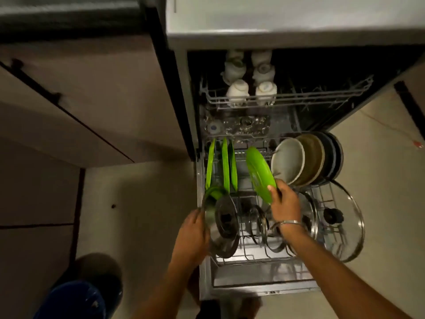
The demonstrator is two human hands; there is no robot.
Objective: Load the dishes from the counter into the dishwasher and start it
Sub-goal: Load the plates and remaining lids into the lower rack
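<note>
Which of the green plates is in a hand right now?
The rightmost green plate, tilted and pinched at its lower edge by the right hand. The other green plates stand upright in the lower rack, untouched.

We can't read the left hand [192,231] fingertips: they're behind the glass lid [220,224] rim. The blue object [76,300] at bottom left is blurred and cut by the frame edge. Items on the middle rack [236,126] are too dark and smeared to identify.
</note>
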